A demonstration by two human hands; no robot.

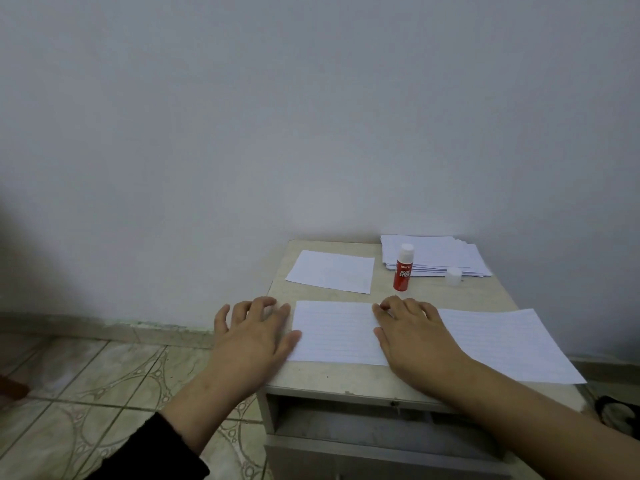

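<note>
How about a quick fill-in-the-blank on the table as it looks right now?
1. The glue stick standing upright on the table has a ____ body.
2. The sheet under the right hand is printed with ____.
3. The stack of paper lies at the table's far ____ corner.
Missing words: red; lines; right.
</note>
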